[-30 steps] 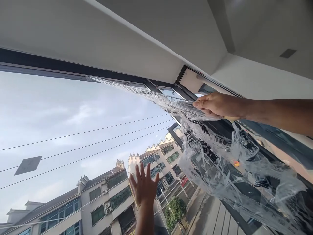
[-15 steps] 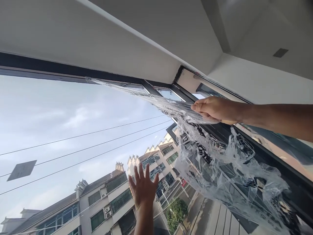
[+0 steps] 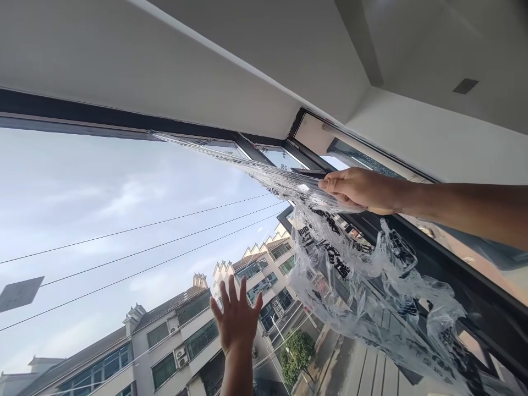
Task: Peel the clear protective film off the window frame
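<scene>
My right hand [image 3: 363, 190] grips a clear protective film [image 3: 355, 275] with black printed characters, which stretches from the top left of the large window pane [image 3: 103, 220] and hangs crumpled below my forearm. The film's upper edge still clings along the black top frame [image 3: 124, 118]. My left hand [image 3: 237, 316] is pressed flat against the glass low in the middle, fingers spread, holding nothing.
A white ceiling [image 3: 247, 44] runs above the window, with a corner soffit at right. A second framed pane [image 3: 433, 231] angles away on the right. Through the glass show buildings, cables and a tree.
My right hand has pulled the film slightly down and left, peeling more from the glass. My left hand has slid a little left on the pane.
</scene>
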A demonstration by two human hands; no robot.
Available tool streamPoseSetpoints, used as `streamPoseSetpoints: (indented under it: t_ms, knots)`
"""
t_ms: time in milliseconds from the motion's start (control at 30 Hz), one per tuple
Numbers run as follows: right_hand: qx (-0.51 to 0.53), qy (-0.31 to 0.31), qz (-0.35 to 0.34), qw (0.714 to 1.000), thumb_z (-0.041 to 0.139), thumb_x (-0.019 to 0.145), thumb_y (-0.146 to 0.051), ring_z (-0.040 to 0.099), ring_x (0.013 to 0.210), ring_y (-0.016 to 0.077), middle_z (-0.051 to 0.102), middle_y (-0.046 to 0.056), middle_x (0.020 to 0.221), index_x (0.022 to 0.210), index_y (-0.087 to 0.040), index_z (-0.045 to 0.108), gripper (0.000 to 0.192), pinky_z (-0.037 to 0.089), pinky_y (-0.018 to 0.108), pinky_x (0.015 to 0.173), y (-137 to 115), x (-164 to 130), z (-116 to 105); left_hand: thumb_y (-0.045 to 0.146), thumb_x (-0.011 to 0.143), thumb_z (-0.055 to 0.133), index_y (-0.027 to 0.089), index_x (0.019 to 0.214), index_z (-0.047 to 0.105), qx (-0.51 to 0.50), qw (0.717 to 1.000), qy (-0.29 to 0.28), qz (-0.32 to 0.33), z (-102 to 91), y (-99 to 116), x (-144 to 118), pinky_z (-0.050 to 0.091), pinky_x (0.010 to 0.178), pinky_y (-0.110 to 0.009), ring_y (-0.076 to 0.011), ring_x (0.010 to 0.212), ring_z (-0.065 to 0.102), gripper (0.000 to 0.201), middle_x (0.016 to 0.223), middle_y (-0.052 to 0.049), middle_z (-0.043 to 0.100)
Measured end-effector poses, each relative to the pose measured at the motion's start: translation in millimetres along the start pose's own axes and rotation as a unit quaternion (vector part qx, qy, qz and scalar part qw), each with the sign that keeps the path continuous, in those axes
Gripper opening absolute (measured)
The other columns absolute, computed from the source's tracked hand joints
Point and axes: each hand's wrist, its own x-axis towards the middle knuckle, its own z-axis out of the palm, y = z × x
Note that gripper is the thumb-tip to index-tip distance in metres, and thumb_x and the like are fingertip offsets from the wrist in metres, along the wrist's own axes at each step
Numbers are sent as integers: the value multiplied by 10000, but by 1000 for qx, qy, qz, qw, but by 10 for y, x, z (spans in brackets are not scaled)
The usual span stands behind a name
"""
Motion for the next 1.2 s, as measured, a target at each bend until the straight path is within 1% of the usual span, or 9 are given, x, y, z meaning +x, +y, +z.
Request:
streamPoseSetpoints:
  t_ms: [200, 367, 433, 600, 700, 867, 933, 1067, 1200]
  knots:
    - [-3, 4, 6, 1000, 455, 917, -335, 164, 364, 41, 256, -76, 446, 694, -185, 389, 277, 140, 224, 379, 43, -23, -32, 555, 820, 430, 183, 1394, 323, -31, 999, 10, 24, 34, -28, 10, 112, 1101, -620, -363, 1403, 105, 691, 1507, -182, 221]
    - [-1, -3, 0, 1000, 467, 909, -373, 157, 371, 41, 255, -74, 453, 708, -182, 406, 284, 163, 237, 389, 117, -26, -60, 541, 805, 472, 183, 1391, 328, -25, 1000, 10, 6, 30, -8, 4, 78, 1117, -604, -348, 1409, 82, 702, 1515, -168, 207]
    - [1, -3, -4, 1000, 461, 911, -371, 162, 369, 42, 258, -77, 453, 716, -182, 418, 275, 165, 232, 388, 148, -26, -63, 537, 812, 457, 181, 1396, 314, -27, 1000, 11, 8, 28, -18, 5, 71, 1121, -598, -340, 1412, 66, 699, 1519, -164, 195]
    - [20, -1, -9, 1000, 496, 896, -388, 153, 369, 36, 250, -90, 447, 717, -180, 413, 287, 163, 220, 387, 197, -52, -58, 561, 817, 396, 170, 1392, 321, -55, 998, 5, 27, 54, -56, 14, 87, 1101, -625, -362, 1404, 93, 700, 1507, -186, 218]
    - [34, 1, -6, 999, 519, 884, -400, 147, 376, 38, 249, -89, 455, 720, -182, 404, 296, 141, 228, 382, 212, -79, -54, 548, 829, 374, 171, 1386, 339, -50, 999, 4, 17, 45, -50, 17, 92, 1103, -618, -354, 1406, 93, 673, 1506, -183, 223]
    - [29, 9, -2, 1000, 471, 911, -359, 146, 384, 47, 240, -83, 463, 724, -188, 404, 263, 134, 235, 389, 251, -114, -52, 545, 826, 396, 179, 1384, 348, -38, 999, -4, 13, -20, -24, 15, 76, 1109, -610, -356, 1403, 106, 669, 1508, -174, 224]
    - [28, 11, -4, 1000, 470, 910, -368, 147, 386, 48, 239, -81, 466, 723, -188, 406, 268, 135, 238, 391, 268, -124, -53, 540, 824, 409, 181, 1390, 334, -33, 999, -6, 7, -32, -21, 12, 67, 1116, -598, -346, 1407, 92, 674, 1515, -162, 211]
    - [26, 13, -3, 1000, 482, 898, -400, 156, 388, 51, 248, -76, 471, 718, -189, 407, 287, 134, 241, 387, 301, -140, -59, 544, 821, 407, 177, 1387, 340, -42, 999, -7, 15, -29, -19, 10, 76, 1110, -609, -356, 1402, 113, 678, 1508, -170, 226]
    - [17, 18, -5, 1000, 480, 895, -414, 173, 387, 51, 264, -73, 481, 706, -190, 402, 303, 142, 233, 382, 338, -153, -60, 532, 817, 448, 181, 1392, 330, -14, 1000, -4, 7, -33, -8, 7, 63, 1118, -599, -346, 1412, 55, 684, 1519, -165, 192]
